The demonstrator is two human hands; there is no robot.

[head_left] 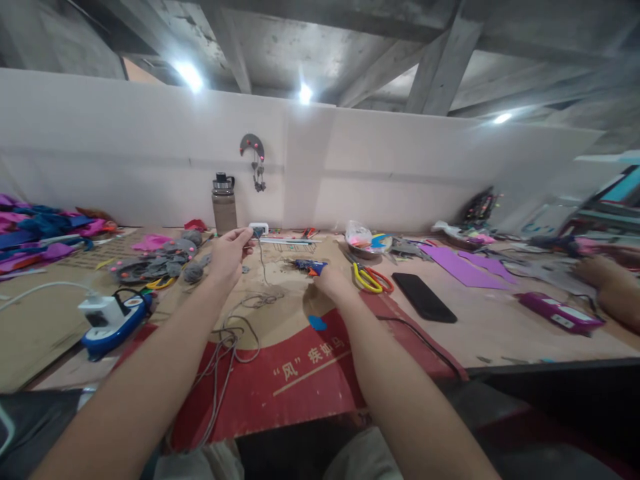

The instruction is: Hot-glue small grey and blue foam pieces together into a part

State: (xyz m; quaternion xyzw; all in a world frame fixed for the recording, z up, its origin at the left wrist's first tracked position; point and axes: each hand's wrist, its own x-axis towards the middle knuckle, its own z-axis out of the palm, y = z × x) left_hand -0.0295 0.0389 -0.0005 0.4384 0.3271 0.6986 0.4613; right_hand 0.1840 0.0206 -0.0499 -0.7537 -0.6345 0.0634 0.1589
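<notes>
My left hand (231, 257) is raised over the cardboard, thumb and fingertips pinched on a grey cord (263, 267). A small dark piece shows at the fingertips, too small to name. From there the cord hangs down and runs into a loose tangle between my arms. My right hand (329, 281) is closed around a blue hot glue gun (306, 265), whose nozzle points left; its handle is mostly hidden by the hand. Near my right wrist lies a small blue felt scrap (317, 323) on the red-printed cardboard (310, 393).
Grey felt pieces (155, 263) and a blue power strip (117, 327) lie left. A bottle (225, 203) stands behind. Yellow-handled scissors (367, 279), a black phone (424, 297), purple felt (463, 267) and a purple box (559, 313) lie right, beside another person's arm (613, 287).
</notes>
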